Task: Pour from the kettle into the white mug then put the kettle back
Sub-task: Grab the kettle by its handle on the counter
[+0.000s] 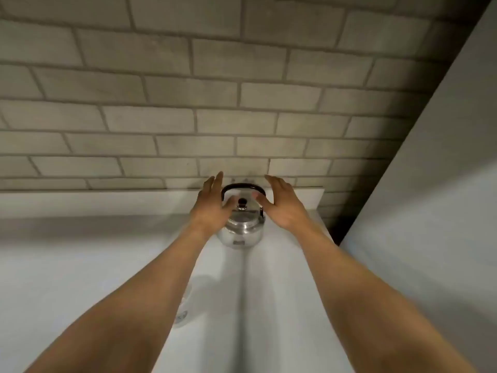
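Note:
A shiny steel kettle (242,232) with a black arched handle and a black lid knob stands upright on the white counter (80,265) close to the back wall. My left hand (211,205) hovers at its left side, fingers spread, and my right hand (282,203) hovers at its right side, also spread. Neither hand grips the handle. A white mug (185,310) sits on the counter nearer to me, mostly hidden behind my left forearm.
A grey brick-pattern wall (215,117) rises straight behind the kettle. A tall white panel (430,184) closes off the right side, with a dark gap beside the counter's right end. A raised white ledge (107,200) runs along the counter's back.

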Tool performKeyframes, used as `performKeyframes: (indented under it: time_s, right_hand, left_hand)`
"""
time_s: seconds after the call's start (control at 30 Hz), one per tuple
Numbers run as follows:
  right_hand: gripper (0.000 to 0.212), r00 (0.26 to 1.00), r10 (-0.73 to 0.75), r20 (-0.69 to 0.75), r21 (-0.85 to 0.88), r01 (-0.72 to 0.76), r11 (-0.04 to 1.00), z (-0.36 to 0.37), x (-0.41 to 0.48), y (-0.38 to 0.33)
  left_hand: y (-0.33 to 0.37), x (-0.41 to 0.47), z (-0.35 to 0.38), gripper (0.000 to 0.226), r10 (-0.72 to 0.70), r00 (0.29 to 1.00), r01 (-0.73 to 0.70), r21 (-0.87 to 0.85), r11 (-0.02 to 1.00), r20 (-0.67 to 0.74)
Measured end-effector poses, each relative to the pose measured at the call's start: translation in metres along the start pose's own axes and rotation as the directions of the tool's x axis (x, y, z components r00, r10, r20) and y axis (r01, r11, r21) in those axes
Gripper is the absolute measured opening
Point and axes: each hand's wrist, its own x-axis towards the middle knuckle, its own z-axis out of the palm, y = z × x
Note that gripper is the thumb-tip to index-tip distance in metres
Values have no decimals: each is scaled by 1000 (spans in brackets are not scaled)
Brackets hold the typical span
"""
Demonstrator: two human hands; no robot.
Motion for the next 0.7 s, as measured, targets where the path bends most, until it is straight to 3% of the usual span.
performKeyframes:
  time_s: [0.3,0.4,0.5,0.7]
  right_hand:
    - [61,978,-191,84,188,173,967,40,64,21]
    - [42,963,-235,129,200,207,958,46,72,21]
    - [12,970,-207,125,267,168,949,42,67,23]
    - [19,962,-189,198,265,133,955,23,24,18]
  left_hand:
    - [-16,48,31,48,-80,996,80,18,997,29]
    - [-18,45,32,35,-59,997,60,22,998,-54]
    - [-16,32,27,31,-7,1000,8,49,999,-25]
    - [-2,-14,7,27,88,995,-91,56,994,40]
